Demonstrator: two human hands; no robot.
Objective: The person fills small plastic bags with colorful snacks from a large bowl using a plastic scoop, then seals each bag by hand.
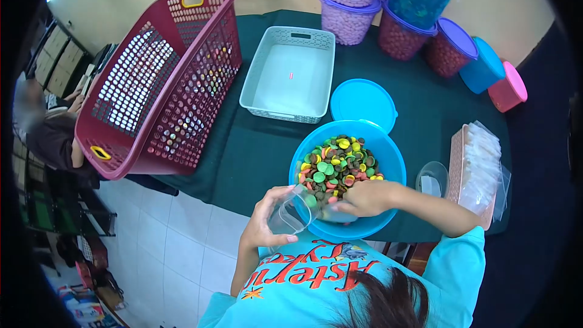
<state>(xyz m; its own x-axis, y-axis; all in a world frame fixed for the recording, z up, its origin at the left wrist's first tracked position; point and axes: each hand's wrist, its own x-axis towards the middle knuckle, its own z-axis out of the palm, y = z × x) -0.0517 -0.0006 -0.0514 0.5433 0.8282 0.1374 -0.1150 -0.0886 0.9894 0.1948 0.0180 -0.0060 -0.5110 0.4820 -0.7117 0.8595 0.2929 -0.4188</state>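
A round blue plastic tub [395,155] stands at the table's front edge, holding many small button-like sweets [331,167] in green, yellow, pink and brown. My left hand [266,222] grips a clear plastic cup [285,215], tilted beside the tub's near-left rim. Inside the tub, my right hand [365,198] is closed low over the sweets. A translucent, scoop-like piece [339,211] shows under its fingers; its exact shape is blurred. The matching blue lid [363,104] lies flat behind the tub.
A maroon laundry basket [176,103] with wrapped items and a grey-green tray [290,79] are at left. Lidded tubs [349,21] line the back. To the right are a clear round container [432,177] and a pink basket of plastic bags [480,164]. Another person [54,133] is far left.
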